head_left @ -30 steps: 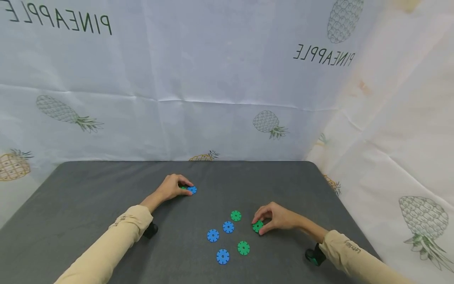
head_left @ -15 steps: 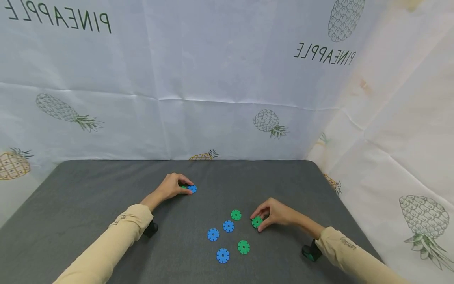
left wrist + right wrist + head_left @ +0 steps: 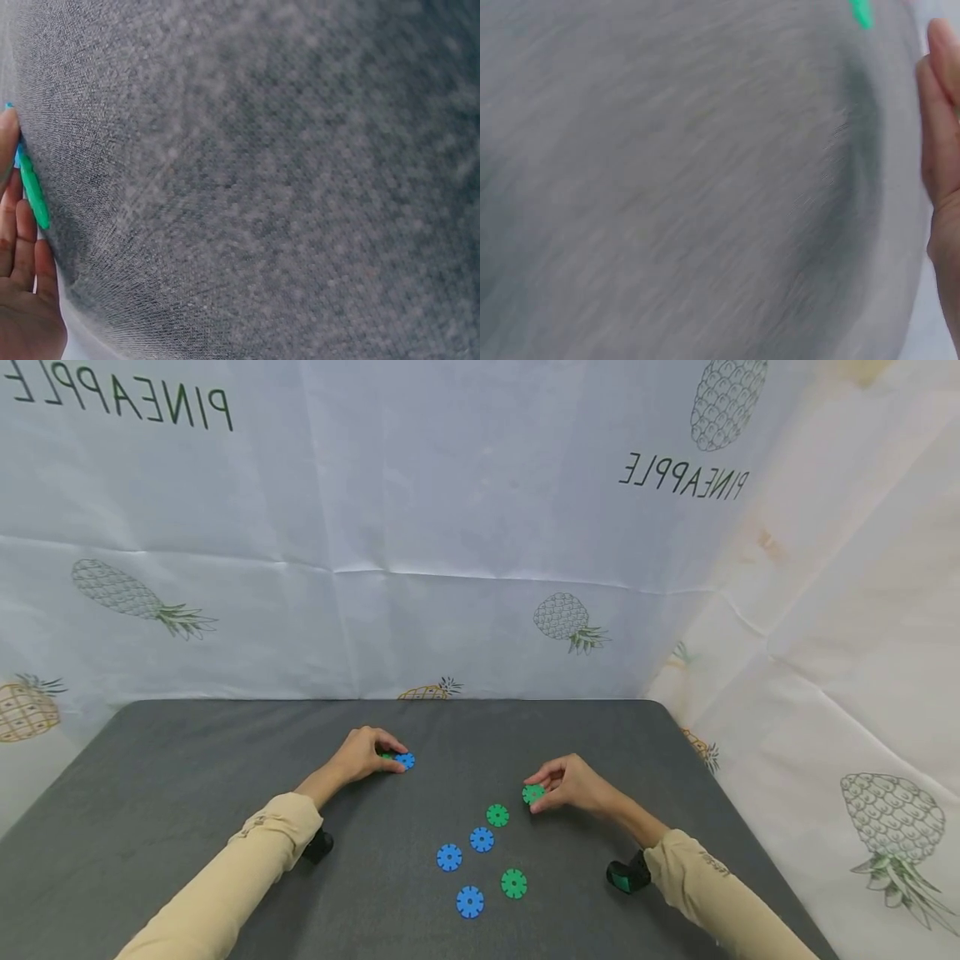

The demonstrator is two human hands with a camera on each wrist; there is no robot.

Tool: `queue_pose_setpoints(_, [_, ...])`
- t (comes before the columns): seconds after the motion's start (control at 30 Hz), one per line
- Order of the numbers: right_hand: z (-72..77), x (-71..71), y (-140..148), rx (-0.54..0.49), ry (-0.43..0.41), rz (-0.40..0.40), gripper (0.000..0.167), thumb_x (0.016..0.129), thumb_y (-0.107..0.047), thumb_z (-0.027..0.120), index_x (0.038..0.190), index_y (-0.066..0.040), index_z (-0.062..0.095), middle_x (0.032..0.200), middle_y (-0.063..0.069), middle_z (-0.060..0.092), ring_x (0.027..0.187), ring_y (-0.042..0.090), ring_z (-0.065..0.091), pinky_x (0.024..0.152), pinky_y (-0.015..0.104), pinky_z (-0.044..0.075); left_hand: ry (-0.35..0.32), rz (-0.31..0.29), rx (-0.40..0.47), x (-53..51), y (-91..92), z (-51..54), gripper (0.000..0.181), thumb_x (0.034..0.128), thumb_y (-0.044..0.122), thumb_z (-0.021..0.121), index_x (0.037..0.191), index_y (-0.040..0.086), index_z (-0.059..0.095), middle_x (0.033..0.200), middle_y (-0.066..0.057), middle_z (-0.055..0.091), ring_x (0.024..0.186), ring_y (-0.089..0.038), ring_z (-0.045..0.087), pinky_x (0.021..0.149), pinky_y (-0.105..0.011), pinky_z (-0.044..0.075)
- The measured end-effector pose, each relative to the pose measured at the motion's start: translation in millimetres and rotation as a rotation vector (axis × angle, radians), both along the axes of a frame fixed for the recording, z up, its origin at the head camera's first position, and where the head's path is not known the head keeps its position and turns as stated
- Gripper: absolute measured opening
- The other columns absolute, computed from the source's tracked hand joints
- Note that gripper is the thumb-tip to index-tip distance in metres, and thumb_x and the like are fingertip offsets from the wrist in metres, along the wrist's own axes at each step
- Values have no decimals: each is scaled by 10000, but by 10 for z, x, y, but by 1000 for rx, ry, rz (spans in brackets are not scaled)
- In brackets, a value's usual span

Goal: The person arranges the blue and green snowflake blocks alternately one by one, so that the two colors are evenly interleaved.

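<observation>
Near the far middle of the table, my left hand (image 3: 366, 754) pinches a blue notched disc (image 3: 406, 761) between thumb and fingers. A green notched disc (image 3: 32, 191) sits right against the blue one, partly hidden by the fingers; how they are joined I cannot tell. To the right, my right hand (image 3: 577, 785) holds another green notched disc (image 3: 532, 794) by its edges, above the cloth. In the right wrist view that hand (image 3: 943, 142) shows at the right edge, with its disc out of sight.
Between the arms lie loose notched discs: a green disc (image 3: 497, 815), a blue disc (image 3: 482, 839), a second blue disc (image 3: 449, 857), a nearer blue disc (image 3: 470, 902) and a nearer green disc (image 3: 513, 883). The grey table (image 3: 225, 760) ends at a pineapple-print curtain (image 3: 450, 527).
My right hand has lifted its green disc and moved away from me and slightly left. My left hand and the loose discs have stayed in place.
</observation>
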State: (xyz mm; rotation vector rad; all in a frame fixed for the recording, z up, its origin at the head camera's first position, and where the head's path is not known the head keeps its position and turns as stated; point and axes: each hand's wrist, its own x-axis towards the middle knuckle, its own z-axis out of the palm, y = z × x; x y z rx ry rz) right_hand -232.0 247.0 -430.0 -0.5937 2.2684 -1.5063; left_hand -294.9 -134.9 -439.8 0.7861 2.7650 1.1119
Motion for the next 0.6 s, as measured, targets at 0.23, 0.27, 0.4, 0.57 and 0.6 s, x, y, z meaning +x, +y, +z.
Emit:
queue_pose_setpoints(0.23, [21, -102, -122, -71, -65, -35, 339, 744, -3, 800, 1037, 117, 677, 822, 85, 696, 656, 86, 637, 633, 307, 573, -23, 14, 0, 16, 11, 23, 223, 778, 135, 804, 972, 34, 763, 998, -121, 701, 898, -263, 640, 752, -392, 533])
queue_pose_setpoints(0.27, [18, -116, -141, -81, -68, -36, 345, 751, 5, 793, 1051, 122, 671, 798, 56, 685, 656, 85, 636, 629, 303, 571, -26, 15, -1, 18, 12, 27, 223, 778, 134, 804, 973, 35, 763, 1000, -121, 700, 895, -260, 640, 751, -390, 533])
queue_pose_setpoints(0.4, [-2, -173, -217, -125, -81, -51, 367, 768, 22, 773, 1097, 131, 652, 721, -8, 641, 676, 96, 652, 607, 280, 559, -21, 18, -8, 23, 13, 33, 223, 775, 137, 807, 971, 38, 764, 1000, -120, 702, 879, -251, 643, 736, -379, 532])
queue_pose_setpoints(0.57, [-7, -226, -316, -152, -106, -90, 375, 768, 16, 775, 1110, 110, 655, 755, 2, 670, 716, 130, 680, 616, 282, 558, -13, 9, -2, 18, 10, 23, 223, 773, 135, 807, 968, 34, 764, 995, -125, 704, 867, -250, 646, 723, -372, 533])
queue_pose_setpoints(0.6, [-8, -239, -334, -154, -106, -97, 372, 768, 12, 776, 1109, 103, 659, 763, 5, 674, 711, 128, 676, 609, 275, 551, -13, 9, 0, 15, 9, 20, 223, 773, 134, 807, 967, 34, 764, 994, -125, 703, 865, -249, 646, 722, -372, 534])
